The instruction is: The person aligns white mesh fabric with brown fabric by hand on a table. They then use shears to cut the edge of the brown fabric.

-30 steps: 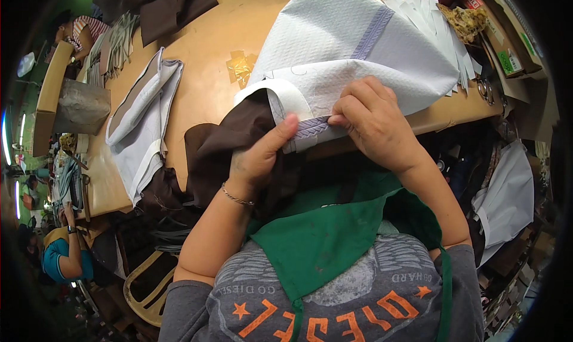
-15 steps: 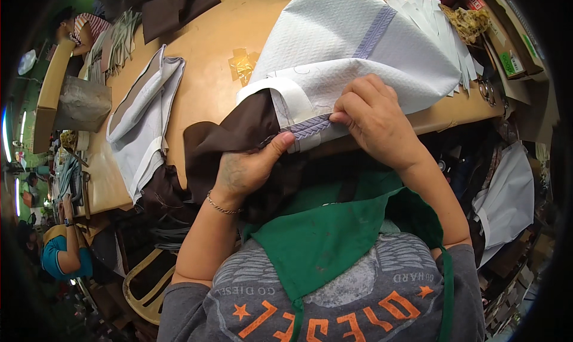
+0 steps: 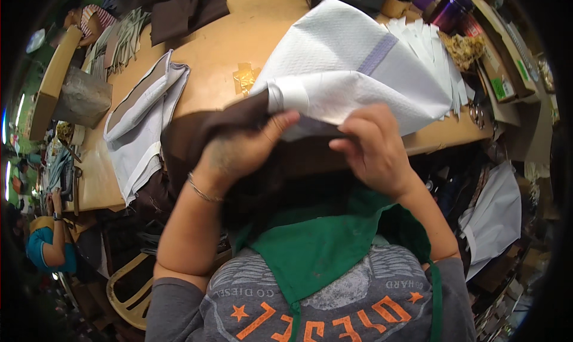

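A large white textured fabric piece (image 3: 334, 46) with a lavender stripe lies on the table's front edge, joined to dark brown cloth (image 3: 197, 124). My left hand (image 3: 242, 148) grips the brown cloth near a white band, thumb on top; it is a little blurred. With thumb and fingertips, my right hand (image 3: 376, 148) pinches the near edge of the piece, where brown cloth now lies across the front. The lavender trim along that edge is mostly hidden. Brown cloth hangs between my hands over my green apron (image 3: 316, 246).
A similar white-and-brown piece (image 3: 140, 133) lies to the left. White strips (image 3: 427, 58), scissors (image 3: 477, 115) and cardboard boxes (image 3: 507, 73) sit at right. Brown fabric (image 3: 179, 10) is at the back. Two other people work at far left; a yellowish chair (image 3: 128, 288) stands lower left.
My left hand has moved left and up with the brown cloth, which now covers the lavender trim. My right hand has shifted slightly down, still pinching the edge.
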A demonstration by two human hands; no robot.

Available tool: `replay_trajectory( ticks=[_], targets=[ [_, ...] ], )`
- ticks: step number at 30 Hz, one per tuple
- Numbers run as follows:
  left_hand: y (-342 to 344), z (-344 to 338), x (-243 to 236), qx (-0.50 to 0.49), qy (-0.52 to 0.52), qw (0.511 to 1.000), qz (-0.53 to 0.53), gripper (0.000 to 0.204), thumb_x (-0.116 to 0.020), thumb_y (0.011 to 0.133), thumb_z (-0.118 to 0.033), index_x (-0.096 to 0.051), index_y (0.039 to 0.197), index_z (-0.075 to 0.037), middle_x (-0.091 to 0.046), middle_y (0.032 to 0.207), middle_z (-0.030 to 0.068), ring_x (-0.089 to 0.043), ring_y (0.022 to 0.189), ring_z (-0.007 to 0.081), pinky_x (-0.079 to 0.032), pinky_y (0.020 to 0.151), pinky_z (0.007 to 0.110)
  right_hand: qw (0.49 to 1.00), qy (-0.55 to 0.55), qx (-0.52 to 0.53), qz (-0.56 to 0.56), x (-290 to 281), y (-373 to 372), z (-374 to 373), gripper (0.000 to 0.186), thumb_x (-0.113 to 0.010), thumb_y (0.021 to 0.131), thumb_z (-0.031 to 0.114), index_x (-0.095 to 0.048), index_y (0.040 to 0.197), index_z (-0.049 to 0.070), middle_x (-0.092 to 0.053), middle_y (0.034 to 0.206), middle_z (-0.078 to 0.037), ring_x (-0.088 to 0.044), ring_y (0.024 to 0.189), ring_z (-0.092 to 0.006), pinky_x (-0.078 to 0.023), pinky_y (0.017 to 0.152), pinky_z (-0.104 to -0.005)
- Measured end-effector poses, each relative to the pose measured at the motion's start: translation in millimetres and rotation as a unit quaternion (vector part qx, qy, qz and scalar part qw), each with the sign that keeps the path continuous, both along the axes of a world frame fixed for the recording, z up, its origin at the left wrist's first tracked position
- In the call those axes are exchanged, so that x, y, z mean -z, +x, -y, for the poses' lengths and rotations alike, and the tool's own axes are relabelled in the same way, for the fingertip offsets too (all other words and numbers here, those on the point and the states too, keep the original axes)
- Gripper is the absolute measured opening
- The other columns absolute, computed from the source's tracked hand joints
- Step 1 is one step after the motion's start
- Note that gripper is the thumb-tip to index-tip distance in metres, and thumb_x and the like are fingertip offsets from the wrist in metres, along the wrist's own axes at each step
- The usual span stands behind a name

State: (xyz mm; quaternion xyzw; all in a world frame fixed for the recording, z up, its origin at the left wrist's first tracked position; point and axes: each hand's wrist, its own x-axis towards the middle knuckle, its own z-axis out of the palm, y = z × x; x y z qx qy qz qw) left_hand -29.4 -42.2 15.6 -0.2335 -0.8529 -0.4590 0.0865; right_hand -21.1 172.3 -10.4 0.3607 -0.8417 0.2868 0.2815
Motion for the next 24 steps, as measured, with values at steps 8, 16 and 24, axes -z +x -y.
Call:
replay_trajectory(
  ticks=[8,16,24],
  targets=[
    [-39,13,-35,-0.06,-0.041,0.955,-0.288,0.022,-0.06,0.08,-0.019,-0.058,0.098,-0.006,-0.06,0.075,0.0146,-0.059,0.068,0.0244,-0.046,0.062,0.03,0.986,-0.04,0.072,-0.147,-8,-16,0,0.049,-0.074,0.063,0.022,-0.052,0.104,0.007,-0.051,0.097,-0.011,-0.049,0.091,-0.0289,-0.041,0.08,-0.038],
    [40,48,75,-0.142,-0.316,0.911,0.224,0.058,-0.033,0.088,-0.051,-0.054,0.106,0.0,-0.062,0.084,0.0189,-0.059,0.082,0.0362,-0.045,0.076,0.039,0.933,0.101,-0.088,0.334,49,-58,-3,0.06,-0.078,0.055,0.035,-0.05,0.101,0.008,-0.042,0.108,-0.013,-0.037,0.108,-0.0311,-0.031,0.094,-0.0363],
    [46,28,104,-0.195,-0.083,0.976,0.044,0.026,-0.057,0.082,-0.026,-0.061,0.089,-0.001,-0.063,0.085,0.0132,-0.059,0.079,0.0261,-0.045,0.072,0.033,0.855,-0.127,-0.024,0.503,37,-83,-24,0.031,-0.068,0.075,0.02,-0.056,0.094,0.0,-0.061,0.083,-0.005,-0.056,0.075,-0.0099,-0.045,0.069,-0.0211]
  ],
)
